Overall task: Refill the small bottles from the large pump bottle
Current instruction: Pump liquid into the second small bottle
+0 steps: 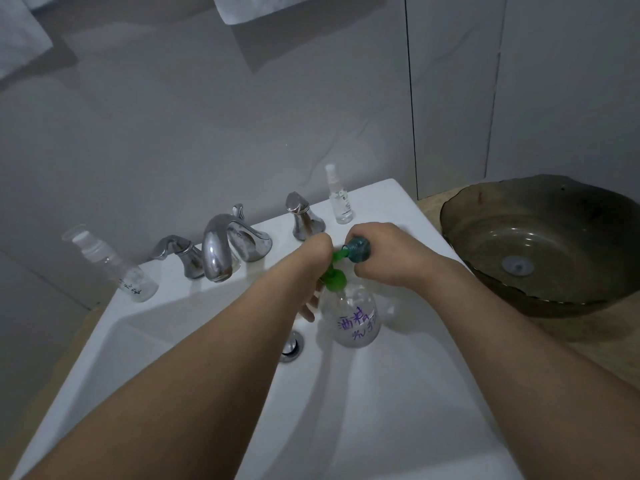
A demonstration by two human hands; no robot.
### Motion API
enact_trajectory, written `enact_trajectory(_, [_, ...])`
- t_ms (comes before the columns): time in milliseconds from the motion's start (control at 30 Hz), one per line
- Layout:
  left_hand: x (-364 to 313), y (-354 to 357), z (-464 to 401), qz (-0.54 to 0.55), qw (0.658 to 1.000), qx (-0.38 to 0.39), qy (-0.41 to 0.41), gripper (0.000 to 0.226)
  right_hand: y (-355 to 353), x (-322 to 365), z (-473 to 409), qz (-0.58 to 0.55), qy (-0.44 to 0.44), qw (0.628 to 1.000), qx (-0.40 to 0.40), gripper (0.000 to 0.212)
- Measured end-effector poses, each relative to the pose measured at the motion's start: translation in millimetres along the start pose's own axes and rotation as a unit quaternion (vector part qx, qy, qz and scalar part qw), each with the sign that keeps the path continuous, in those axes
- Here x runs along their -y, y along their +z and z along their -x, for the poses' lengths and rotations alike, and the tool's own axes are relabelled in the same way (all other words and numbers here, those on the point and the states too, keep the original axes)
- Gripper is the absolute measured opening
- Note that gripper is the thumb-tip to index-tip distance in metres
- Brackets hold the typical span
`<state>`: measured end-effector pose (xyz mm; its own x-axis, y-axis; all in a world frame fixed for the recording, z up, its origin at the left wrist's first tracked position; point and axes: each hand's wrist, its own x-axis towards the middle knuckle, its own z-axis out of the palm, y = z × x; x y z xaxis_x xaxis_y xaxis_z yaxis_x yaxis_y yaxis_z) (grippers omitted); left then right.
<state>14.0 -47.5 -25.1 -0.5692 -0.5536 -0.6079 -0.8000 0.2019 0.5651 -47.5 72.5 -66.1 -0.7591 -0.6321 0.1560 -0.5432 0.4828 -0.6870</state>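
Note:
A large clear pump bottle with a green pump head and a handwritten label stands in the white sink, right of the drain. My left hand rests on top of the green pump, fingers curling down behind it. My right hand grips a small teal bottle tilted on its side, its mouth against the green spout. A small clear spray bottle stands on the sink's back right corner. Another clear spray bottle stands at the left rear corner.
A chrome faucet with two handles sits at the back of the sink. A dark glass basin sits on the counter to the right. White towels hang at the top left against the grey wall.

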Motion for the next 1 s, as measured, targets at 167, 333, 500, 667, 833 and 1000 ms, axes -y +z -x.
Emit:
enact_trajectory(167, [-5.5,1.0,4.5,-0.024,1.000,-0.018,-0.007,0.044,-1.7,0.2,0.1,-0.003,0.001,1.000,-0.004,0.029])
enact_trajectory(333, [-4.5,5.5,-0.7,0.007,0.997,-0.064,0.043,0.041,0.5,-1.2,0.8,0.002,0.030,0.997,0.076,0.023])
enact_trajectory(500, [3.8,11.6,-12.8,0.031,0.992,-0.083,0.088,0.038,2.1,-3.0,-1.4,-0.002,0.043,0.996,0.080,0.025])
enact_trajectory(667, [6.7,11.9,-8.6,0.015,0.991,-0.088,0.098,0.025,0.3,-2.2,-1.7,-0.002,0.033,0.998,0.055,0.026])
enact_trajectory(833, [5.6,9.1,-4.2,0.039,0.997,-0.054,0.039,0.034,-0.8,-1.1,0.0,0.004,0.021,0.999,0.046,0.025])
enact_trajectory(1000, [-0.7,3.8,0.1,-0.015,0.999,-0.040,0.022,0.046,-1.0,1.0,0.7,0.001,0.012,0.999,0.042,0.026])
